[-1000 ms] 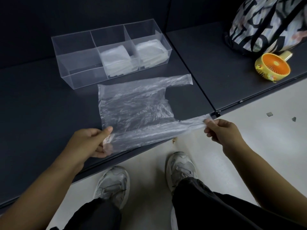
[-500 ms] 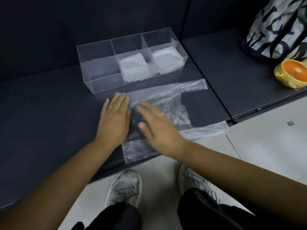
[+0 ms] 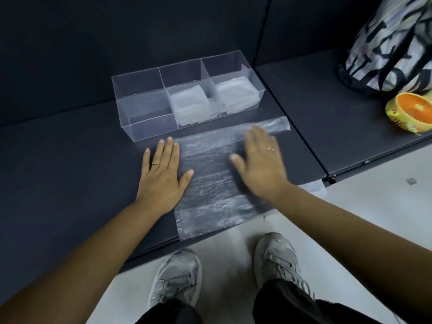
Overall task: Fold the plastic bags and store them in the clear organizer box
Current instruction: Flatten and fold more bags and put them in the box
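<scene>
Head view: your left hand point(image 3: 161, 176) lies flat, fingers straight, on the left edge of the plastic bag point(image 3: 210, 190). Your right hand point(image 3: 259, 164) lies flat on its right side, by the front edge of the table point(image 3: 70, 174).

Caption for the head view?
Left hand flat at the left edge of a clear plastic bag, right hand flat on it; folded bags occupy two compartments of the organizer box.

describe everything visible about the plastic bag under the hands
The plastic bag is thin, translucent and wrinkled, lying flat on the dark table before the organizer box. One handle strip reaches right along its far edge. The left hand lies flat at its left edge; the right hand, blurred, rests flat on it.
</scene>
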Motion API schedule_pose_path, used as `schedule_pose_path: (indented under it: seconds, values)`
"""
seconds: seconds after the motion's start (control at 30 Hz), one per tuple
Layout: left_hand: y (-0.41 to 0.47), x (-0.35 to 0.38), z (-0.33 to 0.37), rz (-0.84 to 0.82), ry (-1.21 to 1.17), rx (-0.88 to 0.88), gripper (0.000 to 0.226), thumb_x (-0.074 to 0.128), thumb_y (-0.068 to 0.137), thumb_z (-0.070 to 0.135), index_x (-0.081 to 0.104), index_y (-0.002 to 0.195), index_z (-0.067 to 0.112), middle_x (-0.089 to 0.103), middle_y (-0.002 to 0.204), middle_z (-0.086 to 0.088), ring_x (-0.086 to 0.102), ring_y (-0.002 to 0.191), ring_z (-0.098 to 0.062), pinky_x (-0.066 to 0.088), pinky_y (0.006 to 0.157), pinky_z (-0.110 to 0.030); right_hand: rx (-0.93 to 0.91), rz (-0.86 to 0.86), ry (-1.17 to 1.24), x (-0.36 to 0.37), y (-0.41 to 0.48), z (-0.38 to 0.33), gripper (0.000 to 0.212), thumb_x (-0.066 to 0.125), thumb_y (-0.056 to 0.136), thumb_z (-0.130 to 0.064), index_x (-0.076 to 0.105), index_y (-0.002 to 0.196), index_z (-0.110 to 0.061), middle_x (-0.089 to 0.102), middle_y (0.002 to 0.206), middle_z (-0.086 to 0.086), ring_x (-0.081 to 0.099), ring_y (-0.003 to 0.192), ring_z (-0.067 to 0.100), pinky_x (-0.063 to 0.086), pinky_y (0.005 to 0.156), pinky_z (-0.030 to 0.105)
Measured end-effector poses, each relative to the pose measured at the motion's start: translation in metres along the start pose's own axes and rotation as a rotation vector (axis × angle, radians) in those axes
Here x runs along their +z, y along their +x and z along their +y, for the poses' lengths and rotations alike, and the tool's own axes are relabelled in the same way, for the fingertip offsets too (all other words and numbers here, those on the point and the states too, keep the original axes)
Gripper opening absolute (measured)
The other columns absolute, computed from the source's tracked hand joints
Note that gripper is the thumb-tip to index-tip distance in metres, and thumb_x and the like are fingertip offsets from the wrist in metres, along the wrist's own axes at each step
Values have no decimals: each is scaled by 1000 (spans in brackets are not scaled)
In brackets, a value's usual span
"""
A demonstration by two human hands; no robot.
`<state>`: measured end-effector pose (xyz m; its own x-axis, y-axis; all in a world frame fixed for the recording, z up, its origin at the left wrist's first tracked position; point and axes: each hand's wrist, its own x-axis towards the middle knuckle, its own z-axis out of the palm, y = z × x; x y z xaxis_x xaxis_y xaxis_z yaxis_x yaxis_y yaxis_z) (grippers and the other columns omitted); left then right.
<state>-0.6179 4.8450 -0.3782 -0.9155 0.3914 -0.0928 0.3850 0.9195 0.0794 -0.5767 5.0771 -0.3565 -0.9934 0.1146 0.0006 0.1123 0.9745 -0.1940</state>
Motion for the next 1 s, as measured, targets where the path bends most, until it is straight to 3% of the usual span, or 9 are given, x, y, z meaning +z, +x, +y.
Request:
schedule_pose_path:
  seconds: [0.1, 0.17, 0.43, 0.5, 0.6, 0.7, 0.77, 0.9, 1.0]
  values:
    - [2, 0, 6, -8, -27, 62, 77, -4, 88, 60, -12, 150, 15, -19, 157, 1, -26, 140, -8, -19, 115, -37, -287, -175, 122, 17, 22, -49, 66, 30, 100, -47, 9, 153, -14, 4, 162, 5, -1, 148, 18, -9, 116, 33]
    - [3, 2, 4, -33, -26, 68, 78, -4, 87, 62, -13, 150, 16, -18, 158, 2, -26, 139, -6, -18, 116, -37, -306, -219, 51, 26, 32, -45, 67, 26, 100, -50, 6, 153, -16, 0, 162, 4, -4, 148, 16, -11, 116, 32]
    - [1, 0, 0, -48, 4, 80, 79, -4, 87, 62, -13, 149, 15, -16, 159, 0, -22, 142, -10, -16, 117, -39, 246, -57, -132, 0, 48, 113, 68, 24, 99, -52, 11, 153, -14, 4, 162, 8, 1, 148, 23, -2, 119, 44]
    - [-6, -7, 1, -33, -51, 127, 79, 0, 88, 62, -10, 150, 15, -13, 159, 0, -19, 144, -10, -15, 117, -38, 280, 7, -157, -10, 42, 118, 68, 28, 100, -48, 13, 152, -8, 4, 161, 13, 2, 148, 28, -1, 119, 46]
    - [-39, -13, 2, -6, -248, 373, 83, 16, 91, 72, 5, 153, 18, 2, 160, 2, -6, 147, -7, -5, 119, -33, 32, 166, 69, -22, 11, 79, 67, 43, 98, -41, 25, 149, -2, 17, 158, 18, 15, 146, 33, 9, 119, 46]
    - [-85, -5, 3, -34, -170, 535, 92, 38, 85, 76, 17, 152, 17, 15, 159, 2, 11, 147, -11, 9, 116, -37, -322, -14, 274, -14, -54, 18, 80, 42, 89, -65, 27, 150, -15, 18, 159, 4, 14, 147, 19, 7, 120, 35]
    - [-103, 2, 4, 17, -84, 541, 77, 48, 87, 60, 32, 147, 15, 31, 154, -1, 29, 142, -17, 21, 112, -42, -489, -144, 215, -2, -87, -6, 86, 49, 82, -70, 29, 150, -19, 20, 159, 1, 17, 146, 17, 7, 120, 35]
    - [-114, 4, 12, 255, -210, 540, 33, 53, 89, 26, 70, 116, 13, 62, 128, -2, 56, 121, -21, 39, 101, -41, -484, -71, 168, 10, -103, 0, 48, 72, 80, -21, 60, 125, -11, 54, 135, 9, 53, 121, 30, 36, 104, 40]
    - [-119, -3, 11, 266, -441, 444, 27, 54, 90, 23, 75, 103, 14, 68, 115, 4, 61, 115, -14, 42, 101, -35, -470, 84, 192, 3, -105, 22, 20, 63, 86, -18, 71, 103, -12, 66, 111, 5, 58, 98, 24, 46, 83, 39]
